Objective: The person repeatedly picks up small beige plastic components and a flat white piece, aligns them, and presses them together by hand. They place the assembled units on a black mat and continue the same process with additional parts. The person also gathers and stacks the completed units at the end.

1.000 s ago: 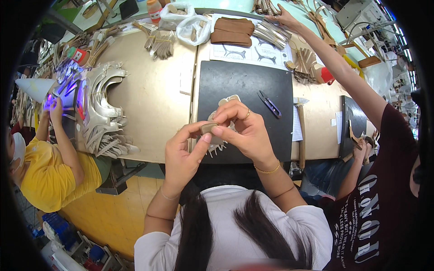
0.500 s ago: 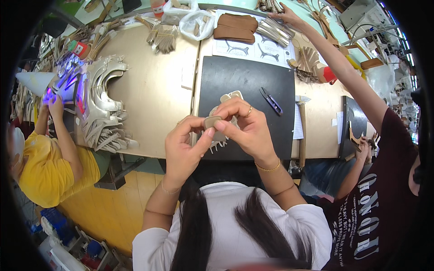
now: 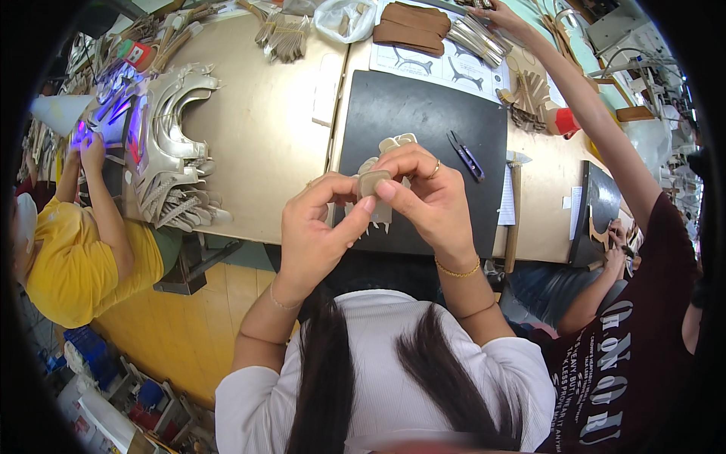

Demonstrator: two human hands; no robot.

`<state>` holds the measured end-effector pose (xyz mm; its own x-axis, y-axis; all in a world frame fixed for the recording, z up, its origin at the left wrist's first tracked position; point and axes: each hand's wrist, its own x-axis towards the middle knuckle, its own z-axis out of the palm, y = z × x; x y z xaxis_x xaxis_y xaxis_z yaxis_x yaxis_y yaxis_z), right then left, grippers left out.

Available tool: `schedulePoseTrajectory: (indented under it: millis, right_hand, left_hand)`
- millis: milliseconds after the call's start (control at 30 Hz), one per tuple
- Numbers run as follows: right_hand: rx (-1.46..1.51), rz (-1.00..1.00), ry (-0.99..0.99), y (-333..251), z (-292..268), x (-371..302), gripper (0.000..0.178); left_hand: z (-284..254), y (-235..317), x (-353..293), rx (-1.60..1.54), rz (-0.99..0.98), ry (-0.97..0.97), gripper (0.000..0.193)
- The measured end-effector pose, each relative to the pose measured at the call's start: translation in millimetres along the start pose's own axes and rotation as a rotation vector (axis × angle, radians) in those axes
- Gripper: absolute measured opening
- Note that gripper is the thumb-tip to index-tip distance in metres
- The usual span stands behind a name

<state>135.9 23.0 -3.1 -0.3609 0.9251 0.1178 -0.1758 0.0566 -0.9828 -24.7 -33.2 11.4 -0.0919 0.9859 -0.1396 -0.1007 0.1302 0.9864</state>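
Over the black mat [image 3: 431, 106], our left hand [image 3: 314, 223] and right hand [image 3: 431, 193] pinch a small beige piece [image 3: 371, 182], thumbs against fingertips; we seem to be working its edge, and the next move calls for a light, even grip

Wht lettering [image 3: 614, 349] on maroon shirt [image 3: 658, 303]; drwg sheet [image 3: 440, 69] txt illeg.

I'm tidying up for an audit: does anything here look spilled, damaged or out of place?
Nothing stands out as spilled or damaged. The snips lie slanted on the black mat, and the left hand and right hand hold a beige piece with no visible tear.
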Motion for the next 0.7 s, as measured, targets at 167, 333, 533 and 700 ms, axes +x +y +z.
schedulePoseTrajectory:
  millis: [167,333,533,700]
  right_hand:
    - [0.011,0.011,-0.011,0.4,-0.1,-0.2,0.013]
    - [0.036,0.017,-0.003,-1.0,0.4,0.7,0.011]
    - [0.020,0.034,0.018,-1.1,4.4,-2.9,0.010]
    - [-0.014,0.038,0.037,2.4,2.3,-2.6,0.012]
  left_hand:
    - [1.3,-5.0,1.7,0.052,0.136,-0.071,0.012]
    - [3.7,-6.6,2.6,0.068,0.166,-0.083,0.011]
    - [8.1,-6.1,2.8,0.067,0.191,0.000,0.007]
    - [8.6,-7.3,1.3,0.124,0.146,0.020,0.008]
